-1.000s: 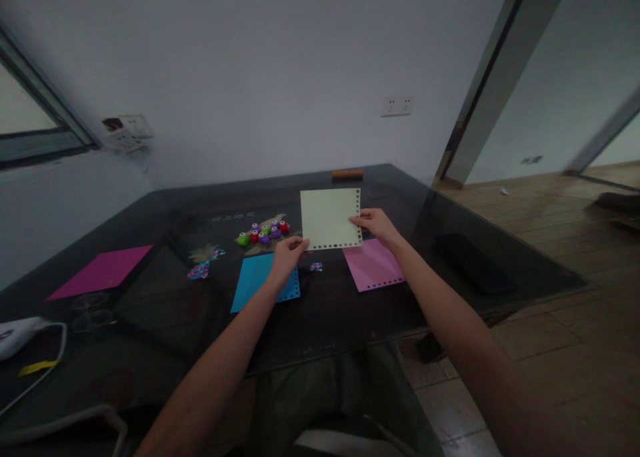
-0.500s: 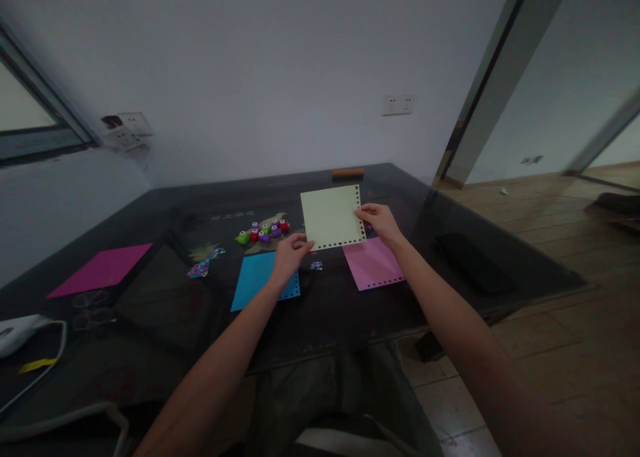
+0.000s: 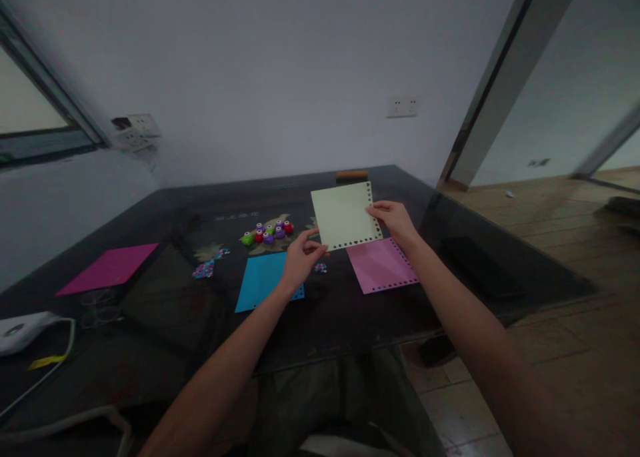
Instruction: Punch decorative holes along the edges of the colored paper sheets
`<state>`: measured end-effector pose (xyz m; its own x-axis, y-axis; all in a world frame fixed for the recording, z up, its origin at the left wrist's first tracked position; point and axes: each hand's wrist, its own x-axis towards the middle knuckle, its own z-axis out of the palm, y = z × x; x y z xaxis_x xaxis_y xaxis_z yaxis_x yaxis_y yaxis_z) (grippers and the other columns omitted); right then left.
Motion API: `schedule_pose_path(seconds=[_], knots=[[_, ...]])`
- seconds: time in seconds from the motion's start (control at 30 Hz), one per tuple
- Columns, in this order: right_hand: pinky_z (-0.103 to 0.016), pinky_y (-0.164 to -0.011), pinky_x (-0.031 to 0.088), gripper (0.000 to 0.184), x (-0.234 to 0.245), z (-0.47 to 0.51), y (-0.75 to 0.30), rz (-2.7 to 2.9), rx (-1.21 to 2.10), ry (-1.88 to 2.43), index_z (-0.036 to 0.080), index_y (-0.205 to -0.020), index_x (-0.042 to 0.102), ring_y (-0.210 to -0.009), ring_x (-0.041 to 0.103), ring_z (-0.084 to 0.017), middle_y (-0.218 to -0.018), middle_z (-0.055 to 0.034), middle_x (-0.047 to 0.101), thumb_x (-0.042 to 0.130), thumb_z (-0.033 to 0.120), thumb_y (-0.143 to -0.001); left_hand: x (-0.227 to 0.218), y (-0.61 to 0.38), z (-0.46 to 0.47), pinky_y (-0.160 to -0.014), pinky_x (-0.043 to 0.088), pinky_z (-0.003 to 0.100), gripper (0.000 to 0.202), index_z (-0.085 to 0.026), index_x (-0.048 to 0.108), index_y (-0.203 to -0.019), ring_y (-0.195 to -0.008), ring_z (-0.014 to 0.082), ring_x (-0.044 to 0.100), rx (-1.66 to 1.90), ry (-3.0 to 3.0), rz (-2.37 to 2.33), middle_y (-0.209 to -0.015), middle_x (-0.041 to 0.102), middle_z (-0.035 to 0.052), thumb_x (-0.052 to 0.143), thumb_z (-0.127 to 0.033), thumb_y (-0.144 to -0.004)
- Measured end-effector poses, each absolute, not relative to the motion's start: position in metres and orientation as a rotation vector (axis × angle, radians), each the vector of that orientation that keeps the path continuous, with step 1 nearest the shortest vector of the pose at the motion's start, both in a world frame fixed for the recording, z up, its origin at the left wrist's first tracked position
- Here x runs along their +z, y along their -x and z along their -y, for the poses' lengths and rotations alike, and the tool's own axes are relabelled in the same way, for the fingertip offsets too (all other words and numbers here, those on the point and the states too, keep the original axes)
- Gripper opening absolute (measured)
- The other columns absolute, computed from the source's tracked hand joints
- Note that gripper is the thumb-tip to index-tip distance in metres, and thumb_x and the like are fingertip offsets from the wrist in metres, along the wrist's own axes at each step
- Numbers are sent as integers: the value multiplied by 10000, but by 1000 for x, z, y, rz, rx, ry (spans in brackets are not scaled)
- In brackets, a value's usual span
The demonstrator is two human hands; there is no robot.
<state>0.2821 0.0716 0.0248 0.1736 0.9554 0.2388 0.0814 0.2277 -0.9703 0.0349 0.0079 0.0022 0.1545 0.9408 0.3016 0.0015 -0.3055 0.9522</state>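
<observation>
A pale yellow sheet of paper [image 3: 344, 215], with small holes punched along its right and bottom edges, is held up above the table, slightly tilted. My left hand [image 3: 302, 255] pinches its lower left corner, and my right hand [image 3: 395, 220] grips its right edge between thumb and fingers. Below and to the left lies a blue sheet [image 3: 263, 280], partly covered by my left forearm. A pink sheet [image 3: 377, 267] with punched edges lies under the right side. Between these two is a small pile of paper bits [image 3: 321, 268].
Several small green, red and purple craft punches [image 3: 269, 233] stand behind the blue sheet. More paper bits [image 3: 204, 269] lie to their left, near a magenta sheet [image 3: 110, 268]. A white device with a cord [image 3: 25, 333] sits far left; a dark flat object [image 3: 477, 267] lies right.
The yellow sheet and both hands have shifted slightly right, and the fingers of my left hand look a little more spread. The whole view has also shifted slightly.
</observation>
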Motion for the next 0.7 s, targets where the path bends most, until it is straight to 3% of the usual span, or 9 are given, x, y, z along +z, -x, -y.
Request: schedule_pose_path(seconds=[0.13,0.27,0.37,0.57,0.7], knots=[[-254,-541,432,324,40,-58,-296,1205,924,1179,145,-735,663,-552,552,-113,-689,-28,666,790,353,-522,5,-44,4,-721,536,300,424,-147,515,-1086,-683,160,681,1258,-1487,-889,-699,691,0,685,-218,-704],[-246,-507,428,339,36,-41,-321,1132,911,1231,146,-737,663,-523,548,-109,-669,-25,665,801,357,-511,-1,-51,14,-677,537,301,167,-152,582,-878,-666,163,668,1130,-1593,-921,-685,689,29,604,-295,-793],[-244,-495,441,355,18,-30,-344,1064,929,1275,148,-732,658,-518,561,-115,-656,-22,665,816,350,-486,-6,-54,20,-698,524,312,212,-159,611,-801,-705,171,657,1074,-1854,-983,-734,686,48,509,-335,-863],[-265,-489,455,349,-20,-14,-372,1041,999,1418,143,-764,668,-501,568,-136,-648,-43,677,808,328,-504,-16,-61,26,-901,462,341,186,-192,618,-968,-996,186,586,1023,-2397,-962,-1034,633,65,463,-170,-868],[-266,-488,448,303,-28,-6,-371,1056,1073,1468,138,-751,672,-498,566,-142,-614,-42,667,794,290,-520,-22,-65,29,-956,438,381,238,-203,589,-1059,-1096,210,531,905,-2543,-978,-1160,571,85,471,-159,-857]])
